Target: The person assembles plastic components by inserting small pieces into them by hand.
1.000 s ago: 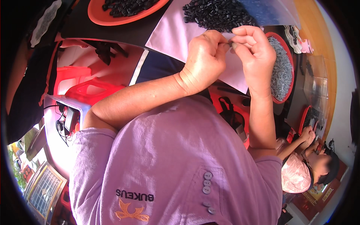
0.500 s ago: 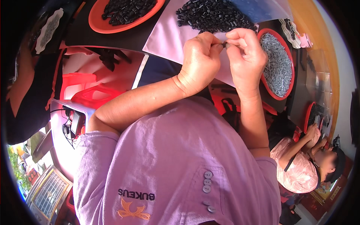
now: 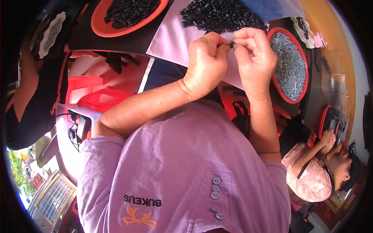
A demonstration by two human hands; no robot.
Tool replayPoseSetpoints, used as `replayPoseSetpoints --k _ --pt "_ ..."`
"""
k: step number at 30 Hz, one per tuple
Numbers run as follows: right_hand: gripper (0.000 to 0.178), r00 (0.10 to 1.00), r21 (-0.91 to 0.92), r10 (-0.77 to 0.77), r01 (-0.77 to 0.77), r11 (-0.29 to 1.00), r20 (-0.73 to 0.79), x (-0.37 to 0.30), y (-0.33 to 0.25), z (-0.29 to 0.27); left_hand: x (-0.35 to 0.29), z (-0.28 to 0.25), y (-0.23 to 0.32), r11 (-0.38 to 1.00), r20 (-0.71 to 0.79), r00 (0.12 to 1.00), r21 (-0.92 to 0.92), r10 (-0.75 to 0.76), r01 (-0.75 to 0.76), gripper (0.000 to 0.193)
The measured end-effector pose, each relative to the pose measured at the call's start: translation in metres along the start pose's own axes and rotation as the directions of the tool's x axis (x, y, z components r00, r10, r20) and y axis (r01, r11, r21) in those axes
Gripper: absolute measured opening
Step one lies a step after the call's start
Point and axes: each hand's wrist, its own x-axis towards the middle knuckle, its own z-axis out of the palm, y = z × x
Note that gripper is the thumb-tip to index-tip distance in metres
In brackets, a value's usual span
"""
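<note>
Well, left hand (image 3: 208, 62): pinched narrow, thumb against bent finger, tips on the dark piece (image 3: 232, 44); anything else between them is hidden.
Right hand (image 3: 257, 56): thumb and finger also drawn close on that piece, meeting it from the right; the other fingers are curled.
Dark piece: between the two hands' fingertips, just on the near side of the black parts (image 3: 217, 15) — too small to tell its exact shape.
Black parts: a loose heap on the far end of the cloth (image 3: 171, 40), many of them short and tube-like.
Cloth: pale pink, lying beneath the heap and reaching nearer, under the hands.
Table (image 3: 134, 40): dark, showing left of the cloth.
Bowl (image 3: 101, 29): orange-red, far left on the table, with more black parts inside.
Tray (image 3: 306, 75): red, oval, just right of the right hand, filled with grey metal pieces that look like screws (image 3: 289, 64).
Plastic (image 3: 272, 8): clear and bluish, at the far right of the heap.
Stool (image 3: 103, 98): red, to the left, nearer than the table.
Shirt (image 3: 175, 167): purple, on the wearer, filling the near middle.
Co-worker (image 3: 311, 174): well off to the right — pink top, dark cap, hands together near another red tray (image 3: 323, 120).
</note>
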Motion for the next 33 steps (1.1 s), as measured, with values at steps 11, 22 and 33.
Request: replayPoseSetpoints --k 11,22,33 --pt "0.028 0.967 -0.252 -0.224 0.247 0.936 0.118 0.002 -0.004 0.003 0.0 0.001 -0.004 0.997 -0.023 1.0 -0.08 -0.008 0.006 0.003" --pt "0.026 0.968 -0.217 -0.226 0.199 0.956 -0.106 -0.016 -0.005 0.015 0.001 -0.006 0.007 0.993 -0.007 0.998 -0.099 -0.062 0.061 0.009" --pt "0.025 0.999 0.018 0.009 -0.01 1.0 0.052 0.0 -0.006 -0.003 -0.003 -0.004 -0.004 0.999 0.019 0.999 -0.009 0.048 -0.048 0.002"
